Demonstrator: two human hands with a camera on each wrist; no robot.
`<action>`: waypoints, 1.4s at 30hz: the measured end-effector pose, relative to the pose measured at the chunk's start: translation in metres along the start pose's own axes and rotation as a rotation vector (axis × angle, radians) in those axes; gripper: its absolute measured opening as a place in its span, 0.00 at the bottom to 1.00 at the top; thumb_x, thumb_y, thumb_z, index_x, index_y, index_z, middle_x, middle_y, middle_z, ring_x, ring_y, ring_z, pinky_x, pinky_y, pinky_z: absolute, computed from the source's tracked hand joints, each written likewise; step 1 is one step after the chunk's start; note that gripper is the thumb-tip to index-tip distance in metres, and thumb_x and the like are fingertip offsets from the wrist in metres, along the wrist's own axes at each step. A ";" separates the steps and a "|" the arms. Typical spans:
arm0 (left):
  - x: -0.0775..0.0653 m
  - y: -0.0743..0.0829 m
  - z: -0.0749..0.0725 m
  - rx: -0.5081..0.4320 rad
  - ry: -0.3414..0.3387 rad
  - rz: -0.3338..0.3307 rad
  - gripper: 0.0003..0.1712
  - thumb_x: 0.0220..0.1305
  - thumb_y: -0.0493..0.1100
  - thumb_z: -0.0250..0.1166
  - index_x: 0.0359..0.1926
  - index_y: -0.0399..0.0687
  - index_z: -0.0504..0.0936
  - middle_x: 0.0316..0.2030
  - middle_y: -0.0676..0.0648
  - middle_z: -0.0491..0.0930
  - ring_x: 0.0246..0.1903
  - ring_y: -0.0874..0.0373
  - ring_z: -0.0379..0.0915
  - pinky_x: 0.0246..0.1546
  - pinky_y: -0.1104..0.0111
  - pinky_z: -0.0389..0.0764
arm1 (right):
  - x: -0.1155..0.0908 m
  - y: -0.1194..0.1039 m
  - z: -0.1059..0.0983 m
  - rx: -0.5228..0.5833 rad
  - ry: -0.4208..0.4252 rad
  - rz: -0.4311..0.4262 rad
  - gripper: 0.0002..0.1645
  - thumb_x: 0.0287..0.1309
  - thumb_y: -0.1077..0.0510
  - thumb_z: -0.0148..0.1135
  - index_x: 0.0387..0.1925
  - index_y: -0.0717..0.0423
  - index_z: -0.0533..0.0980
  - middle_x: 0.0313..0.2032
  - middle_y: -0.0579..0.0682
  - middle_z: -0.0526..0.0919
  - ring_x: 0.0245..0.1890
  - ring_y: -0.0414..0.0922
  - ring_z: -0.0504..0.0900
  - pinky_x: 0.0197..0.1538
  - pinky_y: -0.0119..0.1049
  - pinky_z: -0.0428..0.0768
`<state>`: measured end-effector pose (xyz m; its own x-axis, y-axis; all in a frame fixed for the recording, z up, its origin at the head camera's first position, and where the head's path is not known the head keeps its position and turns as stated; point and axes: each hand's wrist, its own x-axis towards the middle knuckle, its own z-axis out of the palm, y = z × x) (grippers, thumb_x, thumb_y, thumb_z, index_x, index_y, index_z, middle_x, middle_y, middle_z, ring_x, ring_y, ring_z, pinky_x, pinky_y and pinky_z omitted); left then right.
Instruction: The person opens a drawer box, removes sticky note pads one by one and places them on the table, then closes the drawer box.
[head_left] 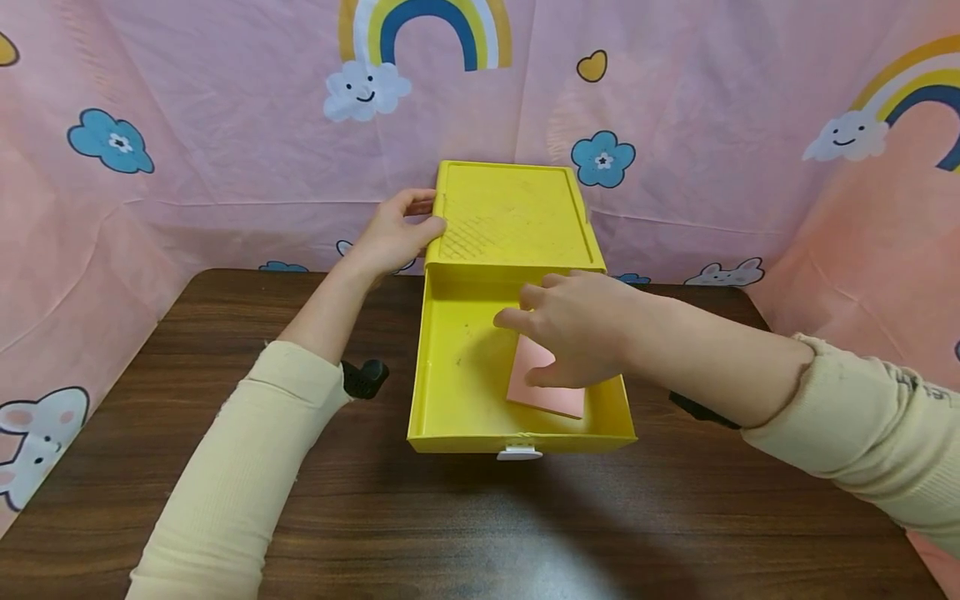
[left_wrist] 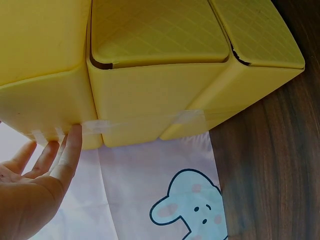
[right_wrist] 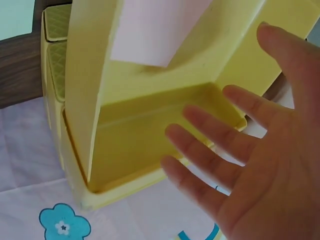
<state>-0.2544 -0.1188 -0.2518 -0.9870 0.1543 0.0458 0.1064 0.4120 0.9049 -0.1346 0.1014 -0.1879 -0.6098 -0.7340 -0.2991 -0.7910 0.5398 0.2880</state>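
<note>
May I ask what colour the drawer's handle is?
White handle; the head view shows it best.

No readable words or numbers from where I stand.

The only thing like lettering I can see is a dark mark (head_left: 906,381) on the right sleeve (head_left: 855,437), near the cuff (head_left: 783,387), partly lost in the folds and too small to make out. On the cloth (head_left: 262,125), the yellow drawer (head_left: 461,392) and the pink card (head_left: 551,400) in it, I can read no letters or figures.

Cartoon-print cloth (head_left: 262,100) around a wooden table (head_left: 360,517) suggests a curtained booth.
</note>
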 end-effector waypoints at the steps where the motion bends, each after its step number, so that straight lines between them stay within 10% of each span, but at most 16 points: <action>1: 0.000 0.000 0.000 0.001 0.001 0.000 0.31 0.63 0.44 0.54 0.66 0.47 0.60 0.63 0.45 0.63 0.54 0.54 0.69 0.46 0.63 0.79 | 0.001 -0.001 0.001 -0.004 -0.011 0.005 0.37 0.53 0.36 0.57 0.61 0.51 0.67 0.43 0.53 0.77 0.43 0.52 0.76 0.48 0.45 0.77; 16: 0.001 -0.001 0.000 -0.002 -0.003 -0.004 0.31 0.63 0.45 0.54 0.66 0.48 0.60 0.62 0.46 0.63 0.52 0.54 0.70 0.45 0.63 0.79 | 0.010 -0.012 0.015 -0.014 -0.127 0.061 0.42 0.51 0.34 0.57 0.62 0.51 0.63 0.49 0.56 0.74 0.45 0.55 0.75 0.48 0.45 0.77; 42: 0.000 0.001 0.000 -0.011 -0.006 -0.025 0.31 0.63 0.45 0.54 0.67 0.49 0.60 0.63 0.46 0.62 0.52 0.54 0.70 0.46 0.63 0.79 | 0.002 -0.017 0.043 0.012 0.003 0.152 0.44 0.43 0.37 0.66 0.57 0.51 0.61 0.47 0.56 0.70 0.32 0.54 0.75 0.26 0.40 0.79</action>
<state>-0.2548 -0.1189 -0.2509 -0.9886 0.1493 0.0203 0.0800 0.4056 0.9106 -0.1248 0.1085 -0.2322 -0.7222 -0.6449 -0.2502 -0.6904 0.6496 0.3183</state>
